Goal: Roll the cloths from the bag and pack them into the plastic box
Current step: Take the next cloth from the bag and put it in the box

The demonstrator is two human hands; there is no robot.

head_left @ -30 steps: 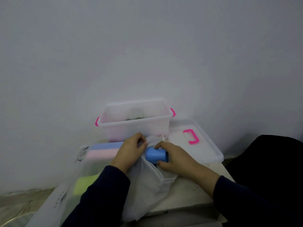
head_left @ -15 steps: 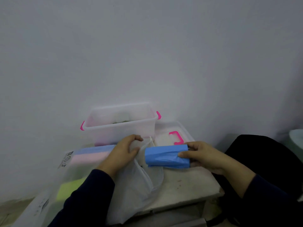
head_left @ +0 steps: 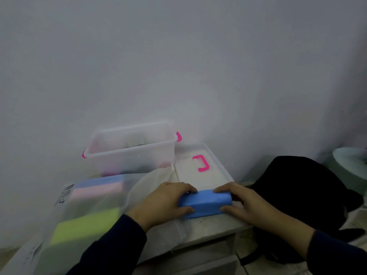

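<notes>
Both hands grip a folded blue cloth (head_left: 205, 203) on the table (head_left: 214, 225), the left hand (head_left: 164, 203) curled over its left end, the right hand (head_left: 244, 203) over its right end. The cloth lies in front of the open plastic box (head_left: 131, 153), just before its lid (head_left: 200, 165). Left of the cloth, a clear bag (head_left: 83, 215) holds blue, pink and green cloths.
</notes>
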